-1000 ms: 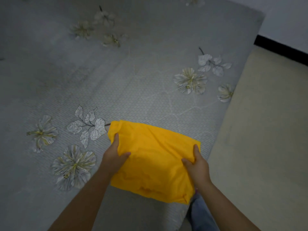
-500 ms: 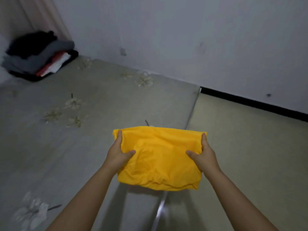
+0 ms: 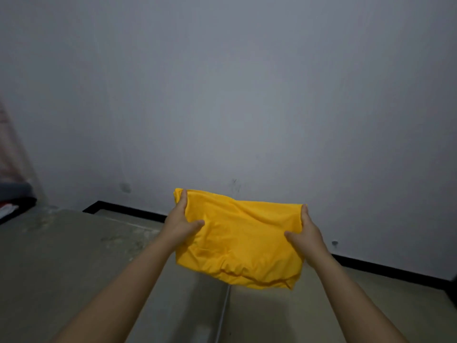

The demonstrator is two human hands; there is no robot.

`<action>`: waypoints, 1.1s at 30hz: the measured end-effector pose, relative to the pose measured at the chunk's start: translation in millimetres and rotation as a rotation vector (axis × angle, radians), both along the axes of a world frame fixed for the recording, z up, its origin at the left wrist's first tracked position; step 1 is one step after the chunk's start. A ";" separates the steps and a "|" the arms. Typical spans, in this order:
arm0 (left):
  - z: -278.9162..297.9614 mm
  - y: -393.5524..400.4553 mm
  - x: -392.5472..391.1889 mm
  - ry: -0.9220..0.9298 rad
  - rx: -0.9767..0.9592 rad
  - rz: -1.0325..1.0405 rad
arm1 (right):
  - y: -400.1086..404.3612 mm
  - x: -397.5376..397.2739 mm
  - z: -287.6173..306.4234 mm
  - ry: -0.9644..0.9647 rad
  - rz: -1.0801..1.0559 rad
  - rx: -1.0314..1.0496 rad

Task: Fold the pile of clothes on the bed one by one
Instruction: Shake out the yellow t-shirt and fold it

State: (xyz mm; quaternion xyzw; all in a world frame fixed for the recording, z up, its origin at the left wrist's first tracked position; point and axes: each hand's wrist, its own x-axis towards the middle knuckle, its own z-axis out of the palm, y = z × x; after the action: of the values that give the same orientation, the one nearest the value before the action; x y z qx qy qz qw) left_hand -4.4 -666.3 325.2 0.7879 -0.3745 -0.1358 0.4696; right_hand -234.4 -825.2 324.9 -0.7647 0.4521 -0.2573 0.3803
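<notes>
Two bare hands hold one folded yellow fabric garment (image 3: 241, 240) in the air at lower centre of the frame, in front of the grey-white wall (image 3: 222, 95). The left hand (image 3: 181, 225) takes the garment's left edge: thumb pressed flat on the top face, forefinger extended along the edge toward the far upper corner, remaining fingers hidden beneath the cloth. The right hand (image 3: 308, 236) takes the right edge in a mirrored hold, thumb on top pointing inward, forefinger along the edge. Each grip is closed on the cloth between thumb and fingers.

The garment forms a roughly rectangular, soft, thick packet. Its surface is smooth and matte with shallow creases running across the middle; the near lower edge sags in rounded, bunched folds.

The bed (image 3: 61, 263) occupies the lower left of the frame, a flat grey-green surface with faint pale markings. A beige floor (image 3: 284, 315) lies at lower right. A black skirting strip (image 3: 385, 269) runs along the wall base.

At the far left edge, a stack of folded clothes (image 3: 14, 200) rests on the bed, with grey, black, red and white layers partly cut off by the frame. A pinkish curtain (image 3: 11, 149) hangs above it.
</notes>
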 end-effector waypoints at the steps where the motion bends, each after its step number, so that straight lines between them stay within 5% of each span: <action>1: 10.5 -20.7 12.0 -0.014 -0.014 -0.017 | -18.8 7.3 11.5 -0.008 -0.007 0.000; 14: 75.7 -260.1 127.6 -0.086 -0.099 -0.110 | -248.7 106.5 88.9 -0.154 -0.020 -0.032; 26: 90.7 -434.3 246.3 -0.042 -0.185 0.188 | -503.6 265.0 118.8 -0.299 0.349 0.076; 33: 78.0 -452.0 340.0 -0.040 -0.167 0.463 | -561.8 419.7 116.1 -0.294 0.612 0.109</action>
State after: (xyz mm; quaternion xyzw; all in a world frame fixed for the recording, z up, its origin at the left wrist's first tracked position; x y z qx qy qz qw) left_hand 335.5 -1118.3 403.2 0.8138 -0.2030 0.0226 0.5441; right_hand 185.3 -1387.0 440.9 -0.7983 0.1552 -0.2142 0.5410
